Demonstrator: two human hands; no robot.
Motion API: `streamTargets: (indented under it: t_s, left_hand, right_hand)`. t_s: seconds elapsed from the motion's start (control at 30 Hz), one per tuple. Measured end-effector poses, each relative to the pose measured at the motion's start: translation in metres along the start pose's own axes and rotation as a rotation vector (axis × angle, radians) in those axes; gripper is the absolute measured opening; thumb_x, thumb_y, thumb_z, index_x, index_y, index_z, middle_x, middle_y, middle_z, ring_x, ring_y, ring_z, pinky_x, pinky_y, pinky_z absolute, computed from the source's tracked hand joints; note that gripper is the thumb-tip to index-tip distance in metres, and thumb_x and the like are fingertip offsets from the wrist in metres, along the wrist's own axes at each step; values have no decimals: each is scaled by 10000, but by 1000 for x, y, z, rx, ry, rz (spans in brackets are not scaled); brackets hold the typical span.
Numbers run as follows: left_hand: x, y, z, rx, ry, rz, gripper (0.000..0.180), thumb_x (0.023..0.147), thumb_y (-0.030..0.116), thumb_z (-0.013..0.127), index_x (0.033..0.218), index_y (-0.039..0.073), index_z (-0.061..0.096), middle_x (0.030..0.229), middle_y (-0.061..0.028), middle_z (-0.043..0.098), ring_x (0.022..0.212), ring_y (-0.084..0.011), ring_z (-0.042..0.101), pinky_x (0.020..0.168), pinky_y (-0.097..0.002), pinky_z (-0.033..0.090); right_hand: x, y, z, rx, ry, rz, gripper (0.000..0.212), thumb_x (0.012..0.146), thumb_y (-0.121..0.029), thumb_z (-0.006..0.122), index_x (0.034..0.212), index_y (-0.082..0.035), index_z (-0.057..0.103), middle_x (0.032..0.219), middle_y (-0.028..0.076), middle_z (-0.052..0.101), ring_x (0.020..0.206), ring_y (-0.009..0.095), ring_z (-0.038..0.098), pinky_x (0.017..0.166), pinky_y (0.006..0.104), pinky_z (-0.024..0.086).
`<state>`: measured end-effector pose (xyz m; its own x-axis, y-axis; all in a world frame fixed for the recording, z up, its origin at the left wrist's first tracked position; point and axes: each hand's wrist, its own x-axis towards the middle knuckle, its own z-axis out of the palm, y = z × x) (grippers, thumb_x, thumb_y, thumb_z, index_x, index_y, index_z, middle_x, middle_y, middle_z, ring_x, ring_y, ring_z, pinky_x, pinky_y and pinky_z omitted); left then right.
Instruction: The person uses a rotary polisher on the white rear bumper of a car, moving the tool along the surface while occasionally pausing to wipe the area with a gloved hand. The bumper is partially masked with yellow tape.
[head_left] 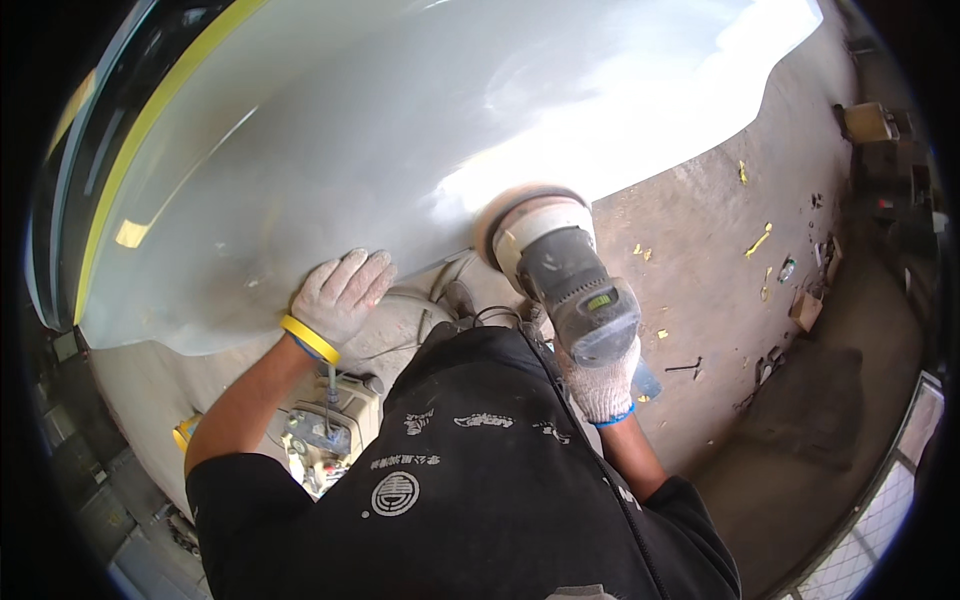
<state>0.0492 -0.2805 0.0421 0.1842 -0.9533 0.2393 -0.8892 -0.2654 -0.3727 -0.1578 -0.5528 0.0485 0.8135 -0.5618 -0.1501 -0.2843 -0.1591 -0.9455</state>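
Note:
A grey car body panel, smooth and shiny in places, fills the upper part of the view. My left hand, in a dusty white knit glove with a yellow band at the wrist, lies flat on its lower edge with the fingers stretched out. An electric sander with a round pad is in my right hand, also gloved. The fingers round its body are partly hidden under the tool. Its pad meets the panel near the bottom edge; whether it spins I cannot tell.
Yellow masking tape runs along the panel's left side. Below my left hand stands a machine with a hose. Yellow scraps litter the concrete floor on the right, and a cardboard box sits farther off. A cable passes near my body.

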Motion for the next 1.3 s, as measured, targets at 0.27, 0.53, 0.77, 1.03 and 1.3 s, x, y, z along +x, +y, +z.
streamTargets:
  t_s: [0.27, 0.53, 0.77, 1.03, 1.3]
  left_hand:
    - [8, -2, -5, -42, -15, 6, 239, 785, 194, 662, 1023, 196, 682, 1178, 57, 611, 1111, -152, 541, 885, -317, 441]
    - [-18, -12, 6, -395, -41, -48, 158, 684, 145, 710, 826, 177, 649, 1010, 27, 614, 1038, -189, 548, 828, -347, 457]
    - [-15, -7, 6, -326, 141, -102, 231, 666, 155, 735, 858, 163, 606, 947, -5, 566, 886, -233, 573, 738, -392, 475]
    - [-14, -11, 7, -262, 136, -80, 214, 686, 180, 705, 882, 177, 620, 994, 5, 570, 952, -222, 557, 778, -387, 467]
    - [-17, -12, 9, -278, 70, -75, 269, 706, 191, 674, 973, 166, 652, 1078, 0, 593, 1038, -228, 547, 859, -402, 448]
  right_hand:
    - [3, -7, 14, 206, -76, 118, 630, 797, -215, 745, 1330, -45, 456, 1196, 165, 590, 1068, 298, 616, 904, 396, 524]
    - [-8, -51, 34, -211, -255, -205, 808, 679, -198, 800, 1375, -20, 432, 1120, 211, 630, 1000, 364, 642, 876, 414, 502]
    - [-8, -21, 33, 322, -49, 148, 682, 788, -180, 698, 1389, -46, 405, 1271, 207, 552, 1125, 330, 599, 956, 410, 488]
    - [-13, -11, 19, 180, -18, 146, 776, 713, -99, 795, 1383, -45, 406, 1247, 208, 591, 1103, 311, 629, 930, 379, 503]
    - [-3, -6, 27, 112, -42, 19, 717, 744, -51, 757, 1375, -53, 417, 1249, 176, 581, 1115, 272, 603, 947, 354, 495]
